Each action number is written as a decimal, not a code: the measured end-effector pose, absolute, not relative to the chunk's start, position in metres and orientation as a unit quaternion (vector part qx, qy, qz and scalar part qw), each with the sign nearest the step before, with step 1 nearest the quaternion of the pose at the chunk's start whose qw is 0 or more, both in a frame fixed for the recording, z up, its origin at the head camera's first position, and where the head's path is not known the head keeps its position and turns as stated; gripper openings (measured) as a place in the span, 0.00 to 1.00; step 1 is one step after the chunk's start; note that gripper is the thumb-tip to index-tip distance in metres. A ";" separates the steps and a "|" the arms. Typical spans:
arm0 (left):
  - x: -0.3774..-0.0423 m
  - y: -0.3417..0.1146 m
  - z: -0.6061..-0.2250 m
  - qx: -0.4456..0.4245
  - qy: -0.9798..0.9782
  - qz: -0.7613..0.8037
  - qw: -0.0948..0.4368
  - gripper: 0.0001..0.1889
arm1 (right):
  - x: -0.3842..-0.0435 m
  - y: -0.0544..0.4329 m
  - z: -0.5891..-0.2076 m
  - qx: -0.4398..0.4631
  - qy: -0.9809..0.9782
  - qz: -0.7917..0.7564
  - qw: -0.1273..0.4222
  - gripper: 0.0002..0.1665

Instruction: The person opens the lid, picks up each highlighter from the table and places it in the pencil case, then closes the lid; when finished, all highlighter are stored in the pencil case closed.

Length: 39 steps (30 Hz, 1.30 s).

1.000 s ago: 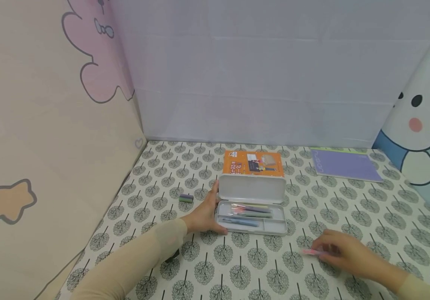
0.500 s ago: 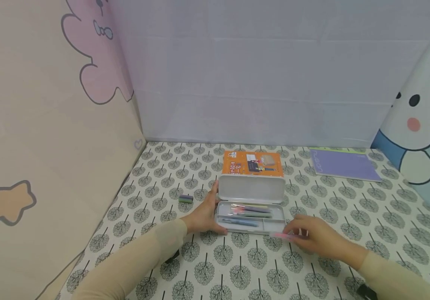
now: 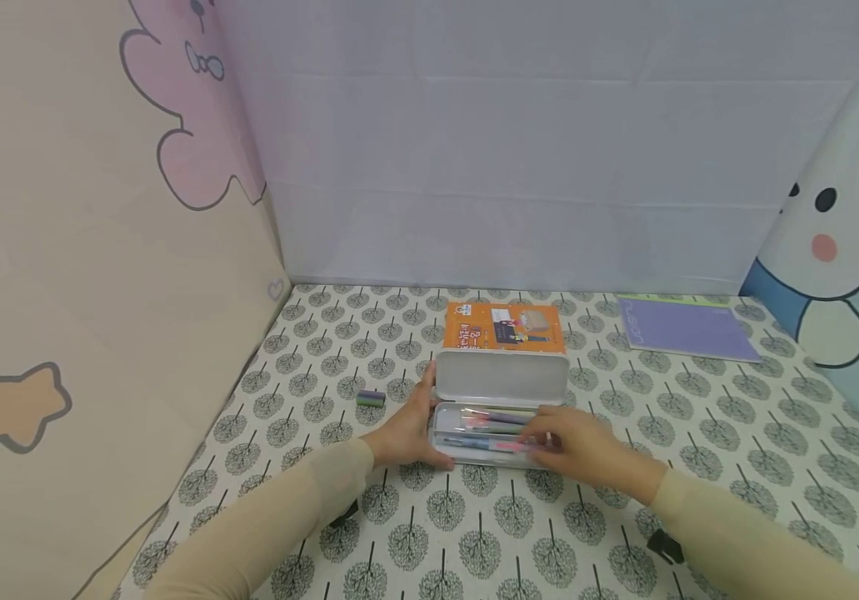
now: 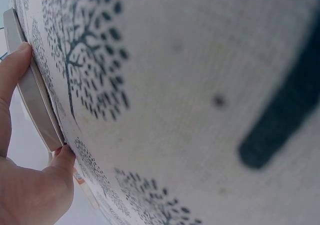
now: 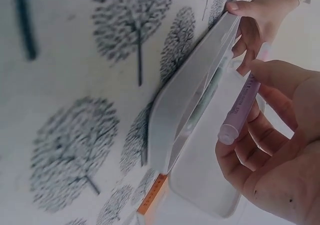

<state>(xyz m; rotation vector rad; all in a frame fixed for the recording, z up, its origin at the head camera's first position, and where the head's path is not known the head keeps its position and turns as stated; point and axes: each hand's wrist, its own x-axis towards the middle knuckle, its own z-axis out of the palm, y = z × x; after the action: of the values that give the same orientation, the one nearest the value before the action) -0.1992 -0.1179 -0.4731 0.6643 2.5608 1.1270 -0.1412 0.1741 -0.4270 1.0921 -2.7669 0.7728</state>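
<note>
A white pencil case (image 3: pixel 502 377) stands with its lid raised, several pens (image 3: pixel 492 421) in its tray. My left hand (image 3: pixel 408 429) holds the case's left end, thumb at the near edge and fingers toward the back; the thumb also shows against the white wall in the left wrist view. Over the tray's right part, my right hand (image 3: pixel 579 443) pinches a pink and purple marker (image 5: pixel 243 102) between thumb and fingers. The marker's pink end points left above the front compartment; whether it touches the tray cannot be told. My fingers hide part of the tray's right side.
An orange book (image 3: pixel 507 325) lies just behind the raised lid. Farther right at the back lies a purple notebook (image 3: pixel 687 329) with a green edge behind it. A small purple and green block (image 3: pixel 372 398) is left of the case. Tree-patterned cloth covers the table.
My right hand has moved left and away from me, carrying the marker from the cloth on the right to above the tray. My left hand has stayed at the pencil case.
</note>
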 end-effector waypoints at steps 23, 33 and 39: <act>-0.200 -0.118 -0.477 0.233 0.883 0.387 0.126 0.85 | -0.162 0.101 -0.440 0.349 -0.905 0.243 0.013 0.10; -0.201 -0.118 -0.474 0.242 0.880 0.387 0.133 0.84 | -0.161 0.105 -0.439 0.328 -0.913 0.243 0.024 0.13; -0.202 -0.119 -0.477 0.233 0.881 0.388 0.138 0.84 | -0.157 0.123 -0.437 0.310 -0.916 0.253 0.015 0.16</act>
<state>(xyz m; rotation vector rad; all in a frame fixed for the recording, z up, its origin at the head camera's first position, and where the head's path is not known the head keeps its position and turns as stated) -0.2022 -0.1190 -0.4767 0.6742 2.5479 1.1238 -0.1570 0.1230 -0.4372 0.9652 -2.8509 0.7878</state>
